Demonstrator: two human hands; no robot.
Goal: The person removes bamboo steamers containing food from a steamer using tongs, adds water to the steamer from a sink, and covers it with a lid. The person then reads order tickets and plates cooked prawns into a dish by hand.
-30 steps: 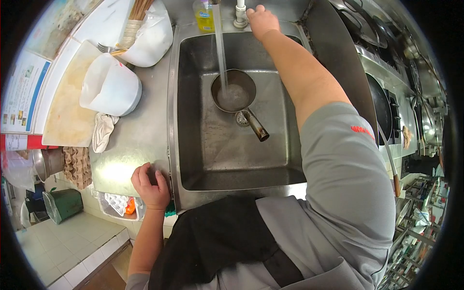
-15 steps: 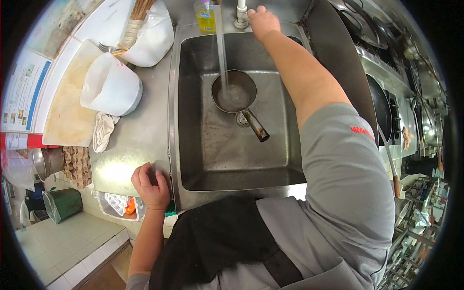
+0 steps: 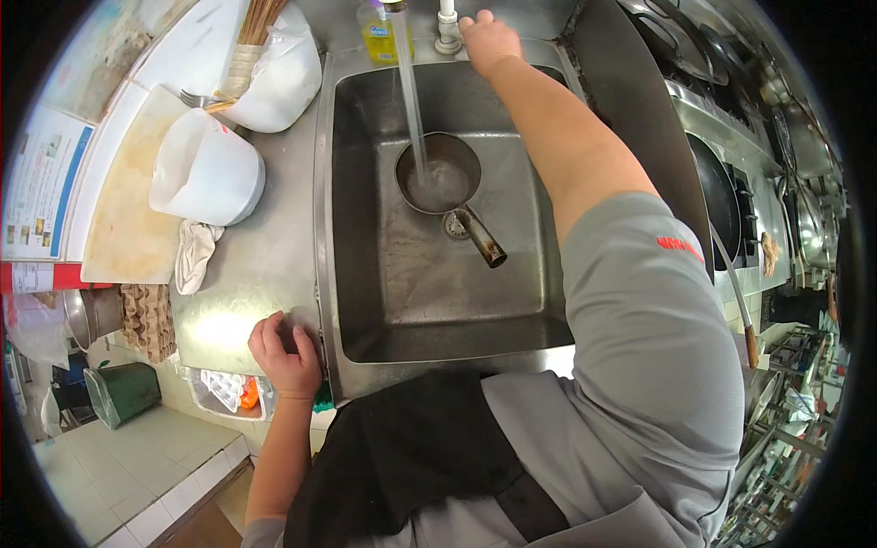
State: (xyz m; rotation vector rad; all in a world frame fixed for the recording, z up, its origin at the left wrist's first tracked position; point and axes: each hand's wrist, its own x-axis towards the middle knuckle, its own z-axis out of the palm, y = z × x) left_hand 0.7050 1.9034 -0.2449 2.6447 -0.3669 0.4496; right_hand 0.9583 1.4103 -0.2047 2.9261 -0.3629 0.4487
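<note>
A small metal saucepan point(image 3: 438, 201) with a stained tubular handle stands in the steel sink point(image 3: 429, 301), beside the drain. Water point(image 3: 411, 100) runs from the faucet point(image 3: 393, 5) into this pan. My right hand point(image 3: 491, 44) is at the sink's back ledge, right beside the white-topped tap pipe point(image 3: 448, 35); its fingers are curled, and what they grip is hidden. At the counter's front edge, left of the sink, my left hand point(image 3: 289, 356) rests with bent fingers apart, holding nothing.
A yellow soap bottle point(image 3: 380, 38) stands behind the sink. On the left counter point(image 3: 265, 247) are a white plastic tub point(image 3: 208, 169), a crumpled cloth point(image 3: 195, 256) and a cutting board point(image 3: 119, 219). A wok point(image 3: 716, 201) sits on the stove at right.
The view has shifted slightly. Water keeps running into the saucepan, and both hands stay in about the same places.
</note>
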